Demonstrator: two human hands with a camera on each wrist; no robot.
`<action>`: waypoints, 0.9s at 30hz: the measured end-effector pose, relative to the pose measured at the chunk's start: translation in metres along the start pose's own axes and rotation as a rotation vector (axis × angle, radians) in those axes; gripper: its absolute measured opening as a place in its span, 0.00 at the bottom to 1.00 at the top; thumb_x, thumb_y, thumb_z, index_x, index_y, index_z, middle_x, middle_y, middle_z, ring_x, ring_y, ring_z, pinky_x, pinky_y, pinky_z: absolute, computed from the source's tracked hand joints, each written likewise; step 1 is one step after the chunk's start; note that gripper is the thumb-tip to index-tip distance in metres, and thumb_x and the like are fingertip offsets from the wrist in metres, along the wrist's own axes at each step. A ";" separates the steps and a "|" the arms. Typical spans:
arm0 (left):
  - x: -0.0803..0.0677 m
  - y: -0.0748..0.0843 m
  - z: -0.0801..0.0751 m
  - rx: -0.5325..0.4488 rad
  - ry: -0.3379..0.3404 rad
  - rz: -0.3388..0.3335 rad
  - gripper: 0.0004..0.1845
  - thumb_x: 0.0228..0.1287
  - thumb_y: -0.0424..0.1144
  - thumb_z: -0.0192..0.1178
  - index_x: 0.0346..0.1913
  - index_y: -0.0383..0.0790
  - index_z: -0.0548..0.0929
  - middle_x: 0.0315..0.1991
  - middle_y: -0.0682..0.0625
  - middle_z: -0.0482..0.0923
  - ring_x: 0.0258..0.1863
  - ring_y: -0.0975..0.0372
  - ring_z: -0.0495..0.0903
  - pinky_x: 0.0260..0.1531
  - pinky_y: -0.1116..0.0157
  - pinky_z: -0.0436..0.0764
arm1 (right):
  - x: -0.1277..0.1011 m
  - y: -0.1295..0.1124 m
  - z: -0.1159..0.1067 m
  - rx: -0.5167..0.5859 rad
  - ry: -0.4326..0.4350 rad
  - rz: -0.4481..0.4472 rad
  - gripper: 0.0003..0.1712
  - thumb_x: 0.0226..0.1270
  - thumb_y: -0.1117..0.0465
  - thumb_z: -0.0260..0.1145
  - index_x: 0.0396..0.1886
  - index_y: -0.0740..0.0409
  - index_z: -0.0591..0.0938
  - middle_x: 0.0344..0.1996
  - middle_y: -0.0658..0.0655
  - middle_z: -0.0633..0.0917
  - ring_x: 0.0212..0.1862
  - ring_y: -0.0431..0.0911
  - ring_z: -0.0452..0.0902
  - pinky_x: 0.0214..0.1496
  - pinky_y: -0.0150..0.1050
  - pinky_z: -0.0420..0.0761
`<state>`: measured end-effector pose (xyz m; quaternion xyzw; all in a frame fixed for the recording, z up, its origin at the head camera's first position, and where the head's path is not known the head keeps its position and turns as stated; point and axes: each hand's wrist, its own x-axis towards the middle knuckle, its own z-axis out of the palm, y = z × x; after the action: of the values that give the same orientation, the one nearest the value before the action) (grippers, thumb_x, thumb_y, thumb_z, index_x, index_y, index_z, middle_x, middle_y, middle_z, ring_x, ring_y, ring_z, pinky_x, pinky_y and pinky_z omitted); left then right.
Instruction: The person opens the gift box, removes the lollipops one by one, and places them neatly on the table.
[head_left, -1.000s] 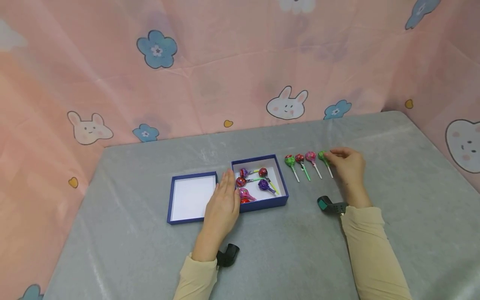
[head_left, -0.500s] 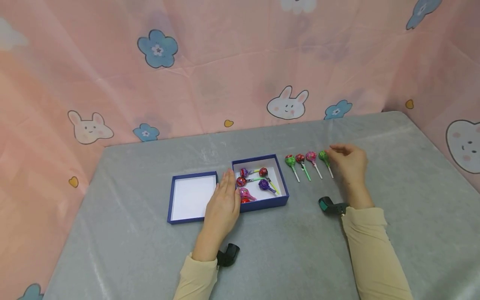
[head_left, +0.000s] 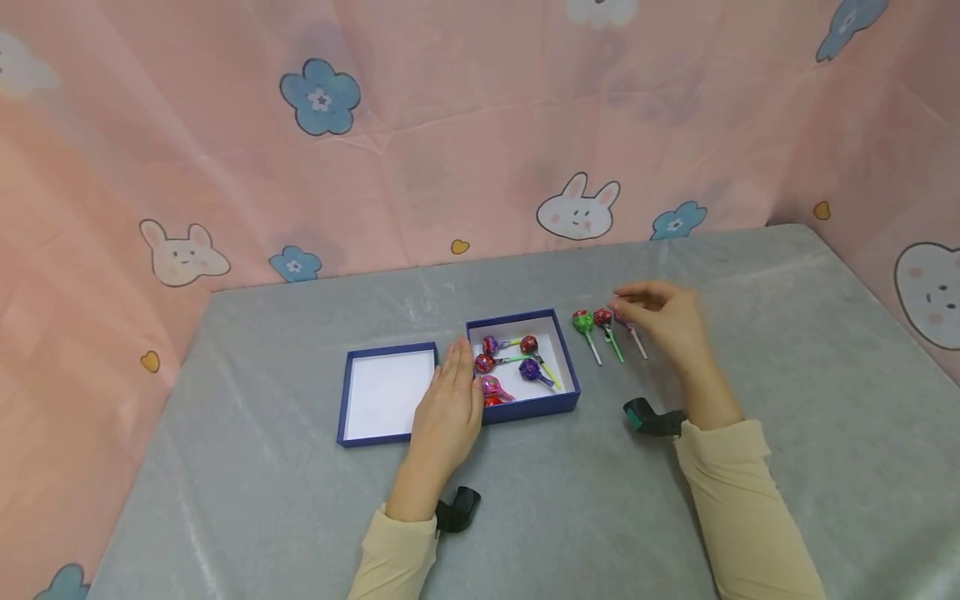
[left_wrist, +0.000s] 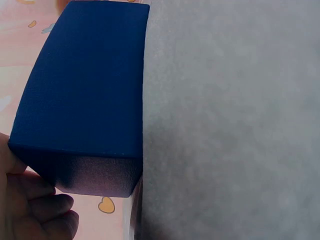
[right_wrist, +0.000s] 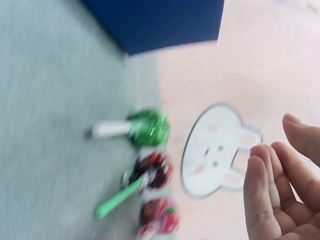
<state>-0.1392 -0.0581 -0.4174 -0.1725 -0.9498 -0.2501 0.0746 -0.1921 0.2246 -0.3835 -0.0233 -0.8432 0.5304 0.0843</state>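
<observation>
My left hand [head_left: 447, 408] lies with straight fingers against the left wall of a blue box [head_left: 532, 407], and in the left wrist view its fingers [left_wrist: 50, 207] are at the box's corner. Several wrapped lollipops [head_left: 532, 371] lie inside. To the box's right, a green lollipop [head_left: 582, 323], a red one [head_left: 603, 317] and a pink one [head_left: 637, 342] stand in a row. Over the pink one hovers my right hand [head_left: 667, 325], hiding part of it and the spot of a second green lollipop. The right wrist view shows its thumb and fingers [right_wrist: 257, 192] apart, holding nothing.
A blue-rimmed lid [head_left: 386, 396] with a white inside lies left of the box, partly behind my left hand. The grey tabletop [head_left: 540, 508] ends at a pink printed curtain [head_left: 420, 192] at the back and sides.
My right hand has lifted off the rightmost green lollipop and moved left over the pink one. The left hand stays at the box wall.
</observation>
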 end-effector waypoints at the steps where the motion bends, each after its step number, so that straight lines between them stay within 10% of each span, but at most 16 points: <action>1: 0.000 0.000 0.000 0.000 0.000 0.000 0.28 0.72 0.38 0.46 0.69 0.26 0.59 0.69 0.39 0.58 0.69 0.53 0.57 0.66 0.54 0.59 | -0.001 -0.004 0.002 -0.009 -0.022 -0.005 0.19 0.63 0.61 0.66 0.47 0.71 0.81 0.31 0.48 0.84 0.31 0.31 0.77 0.35 0.23 0.76; 8: 0.000 0.000 0.001 0.002 -0.006 0.001 0.28 0.72 0.39 0.45 0.69 0.27 0.59 0.69 0.39 0.58 0.69 0.52 0.57 0.66 0.54 0.59 | -0.010 -0.026 0.023 0.000 -0.170 -0.069 0.17 0.61 0.63 0.68 0.45 0.71 0.82 0.40 0.66 0.84 0.34 0.36 0.79 0.34 0.28 0.77; 27: 0.001 -0.001 0.001 -0.001 -0.006 -0.006 0.28 0.72 0.38 0.46 0.69 0.27 0.59 0.69 0.39 0.59 0.69 0.53 0.57 0.66 0.54 0.59 | -0.025 -0.042 0.078 -0.102 -0.379 -0.255 0.11 0.55 0.67 0.71 0.38 0.67 0.85 0.33 0.57 0.85 0.34 0.46 0.80 0.40 0.41 0.82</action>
<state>-0.1410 -0.0584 -0.4184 -0.1703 -0.9504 -0.2504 0.0711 -0.1780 0.1336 -0.3815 0.1795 -0.8657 0.4672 -0.0105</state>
